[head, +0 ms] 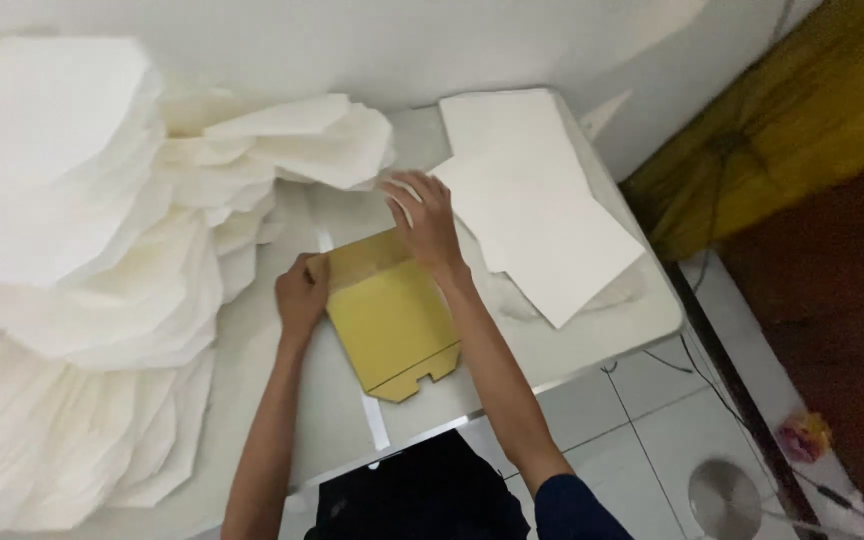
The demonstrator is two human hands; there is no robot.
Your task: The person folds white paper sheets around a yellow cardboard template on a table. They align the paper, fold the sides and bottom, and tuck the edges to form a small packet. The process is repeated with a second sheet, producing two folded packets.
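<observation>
A flat gold-coloured cardboard blank with tabs at its near edge lies on the white table. My left hand grips its far left corner, where a flap is folded up. My right hand rests palm down on the far edge of the folded flap, fingers spread towards a stack of white cut sheets just to the right.
A large heap of fanned white cut sheets covers the left half of the table and overhangs it. The white wall is behind. At right lie a tiled floor, a round metal disc, thin cables and a yellow-brown fabric.
</observation>
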